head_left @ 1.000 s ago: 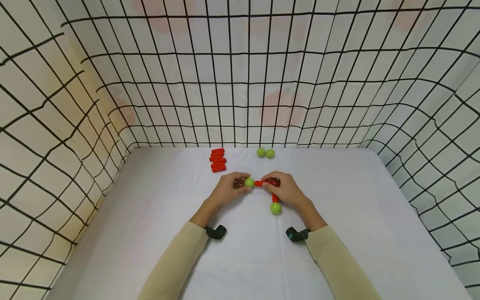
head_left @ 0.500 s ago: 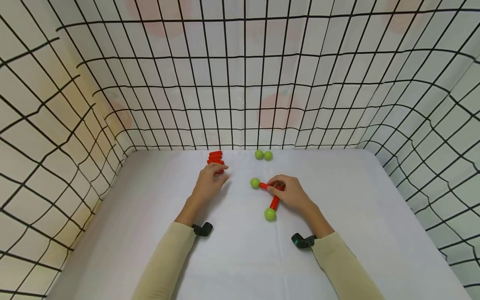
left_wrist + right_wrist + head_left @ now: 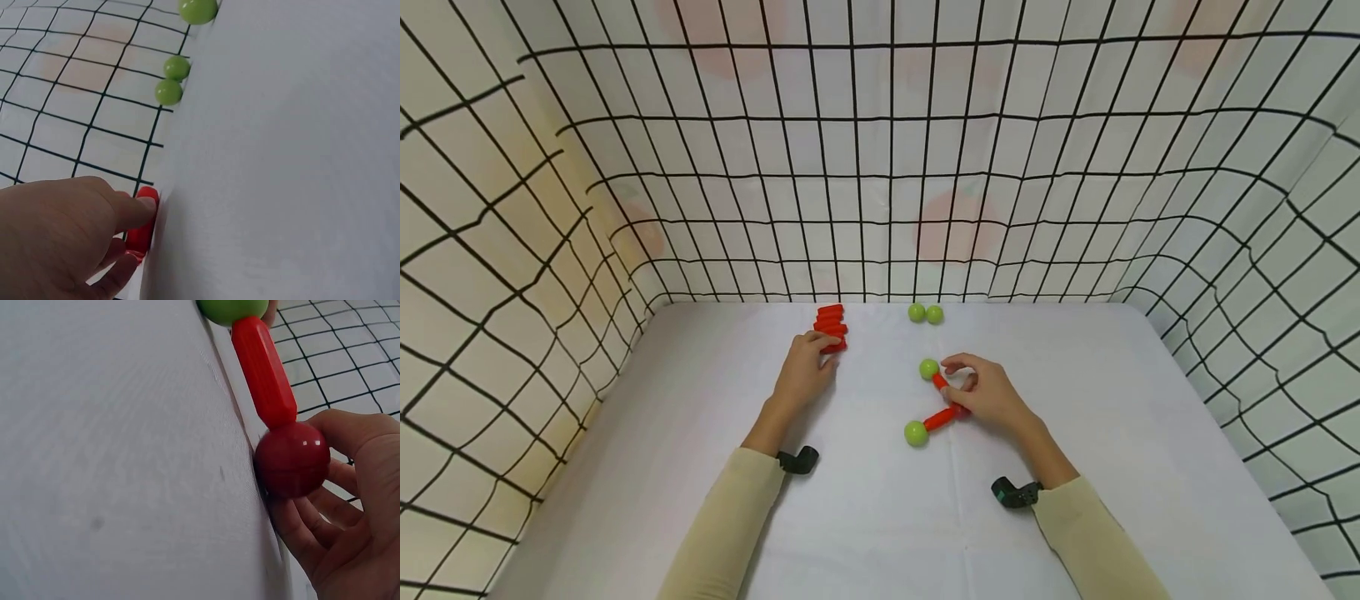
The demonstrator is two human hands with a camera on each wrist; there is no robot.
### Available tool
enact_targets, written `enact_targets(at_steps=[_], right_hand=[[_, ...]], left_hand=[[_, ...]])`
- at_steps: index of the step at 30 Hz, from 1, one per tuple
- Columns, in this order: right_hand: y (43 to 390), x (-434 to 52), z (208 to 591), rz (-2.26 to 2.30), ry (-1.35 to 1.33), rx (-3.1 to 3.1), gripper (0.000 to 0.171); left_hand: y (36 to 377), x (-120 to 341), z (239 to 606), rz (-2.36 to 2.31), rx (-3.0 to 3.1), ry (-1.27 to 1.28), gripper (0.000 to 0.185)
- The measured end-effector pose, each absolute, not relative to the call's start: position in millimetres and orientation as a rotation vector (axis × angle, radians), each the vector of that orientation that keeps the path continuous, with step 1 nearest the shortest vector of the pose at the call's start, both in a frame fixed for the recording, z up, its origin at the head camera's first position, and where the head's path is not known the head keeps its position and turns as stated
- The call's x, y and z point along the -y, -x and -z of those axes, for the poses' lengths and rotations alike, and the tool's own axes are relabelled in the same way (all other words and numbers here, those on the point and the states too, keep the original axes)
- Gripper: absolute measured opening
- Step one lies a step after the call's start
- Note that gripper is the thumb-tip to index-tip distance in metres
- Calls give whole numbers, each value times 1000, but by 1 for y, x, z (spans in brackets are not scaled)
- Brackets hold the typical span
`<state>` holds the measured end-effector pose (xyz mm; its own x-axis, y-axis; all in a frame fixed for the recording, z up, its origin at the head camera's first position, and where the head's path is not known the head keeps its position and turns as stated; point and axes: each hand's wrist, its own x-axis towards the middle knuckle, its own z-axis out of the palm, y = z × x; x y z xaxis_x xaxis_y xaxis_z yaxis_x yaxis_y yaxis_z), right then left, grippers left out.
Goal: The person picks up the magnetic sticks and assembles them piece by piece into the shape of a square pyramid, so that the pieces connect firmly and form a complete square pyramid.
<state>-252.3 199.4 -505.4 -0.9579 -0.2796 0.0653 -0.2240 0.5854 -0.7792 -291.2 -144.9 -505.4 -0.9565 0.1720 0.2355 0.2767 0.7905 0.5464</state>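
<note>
1. Reaching out over the white table (image 3: 700, 467), the person's left hand (image 3: 802, 372) has its fingertips on the nearest piece of a row of red sticks (image 3: 832, 327) lying by the back wall. In the left wrist view a finger and the thumb close on that red stick (image 3: 142, 228), pinching it, though it lies on the cloth.

2. The right hand (image 3: 988, 396) rests on the table near the middle, fingers curled round the dark red ball (image 3: 292, 459) at the corner of a small built piece. In the right wrist view the ball sits against the fingers and thumb, held lightly.

3. Two red rods run out from that dark ball. One rod (image 3: 939, 381) goes away from the person to a green ball (image 3: 928, 368), just beside the right index finger. The other rod (image 3: 939, 418) goes left and toward the person to a second green ball (image 3: 915, 432), which lies clear of the hand.

4. The whole piece lies flat on the cloth, a bent shape with the dark ball at the bend.

5. Two loose green balls (image 3: 925, 314) sit touching each other at the back edge of the table, to the right of the red sticks and well apart from both hands.

6. A black grid wall (image 3: 880, 167) encloses the table on three sides.
</note>
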Motion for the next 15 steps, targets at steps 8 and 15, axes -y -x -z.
enact_targets(at_steps=[8,15], right_hand=[[248,-199,505,1295,403,-2697,63],[249,-199,505,1286,401,-2647,64]], left_hand=[[287,145,507,910,2791,329,34],[285,145,506,947,2786,323,32]])
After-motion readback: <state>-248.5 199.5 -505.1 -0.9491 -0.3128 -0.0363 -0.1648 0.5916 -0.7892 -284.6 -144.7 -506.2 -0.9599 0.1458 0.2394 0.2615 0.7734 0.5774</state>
